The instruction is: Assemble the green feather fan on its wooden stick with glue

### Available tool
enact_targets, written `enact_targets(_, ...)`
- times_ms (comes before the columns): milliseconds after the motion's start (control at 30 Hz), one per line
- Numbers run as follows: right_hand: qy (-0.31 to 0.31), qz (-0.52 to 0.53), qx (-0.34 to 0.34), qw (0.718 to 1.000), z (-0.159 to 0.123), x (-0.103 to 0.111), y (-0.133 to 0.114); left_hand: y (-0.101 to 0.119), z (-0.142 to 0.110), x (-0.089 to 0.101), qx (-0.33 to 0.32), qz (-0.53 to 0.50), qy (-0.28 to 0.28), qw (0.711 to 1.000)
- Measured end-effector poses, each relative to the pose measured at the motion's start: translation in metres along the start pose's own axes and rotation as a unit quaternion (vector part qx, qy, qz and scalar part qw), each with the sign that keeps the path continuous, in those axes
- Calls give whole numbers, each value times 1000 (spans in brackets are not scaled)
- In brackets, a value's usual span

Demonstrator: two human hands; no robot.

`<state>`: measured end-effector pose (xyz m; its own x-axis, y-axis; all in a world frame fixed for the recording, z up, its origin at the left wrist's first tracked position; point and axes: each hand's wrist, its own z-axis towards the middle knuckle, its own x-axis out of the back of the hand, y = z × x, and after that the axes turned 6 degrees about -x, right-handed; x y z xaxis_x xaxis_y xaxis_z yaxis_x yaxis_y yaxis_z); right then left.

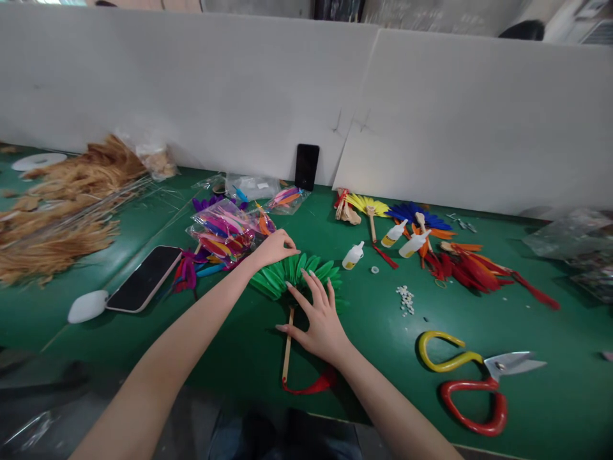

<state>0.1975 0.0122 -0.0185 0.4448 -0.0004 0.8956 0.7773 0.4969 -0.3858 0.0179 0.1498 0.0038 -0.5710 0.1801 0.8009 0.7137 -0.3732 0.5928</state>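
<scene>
A fan of green feathers (269,279) lies on the green table in front of me, its thin wooden handle (288,348) pointing toward me and a red tassel (313,383) at the handle's end. My right hand (320,319) rests over the fan's lower middle, fingers spread, hiding part of the feathers and the top of the handle. At the upper edge of the fan is my left hand (276,249), its fingers curled and pinched together by the feather tips. Whatever sits between those fingertips is too small to make out.
Bagged colourful feathers (225,227), a flat phone (143,279) and tan fibre bundles (71,211) lie left. Glue bottles (353,255), white beads (405,300), other feather fans (371,207) and large scissors (498,367) are on the right. Behind, an upright phone (306,167) leans against a white panel (191,89).
</scene>
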Motion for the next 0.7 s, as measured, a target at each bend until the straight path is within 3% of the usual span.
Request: enact_targets(700,-9,7,-8,1000,1,1,-1,5,7,-10,-5,-7,-3,1000)
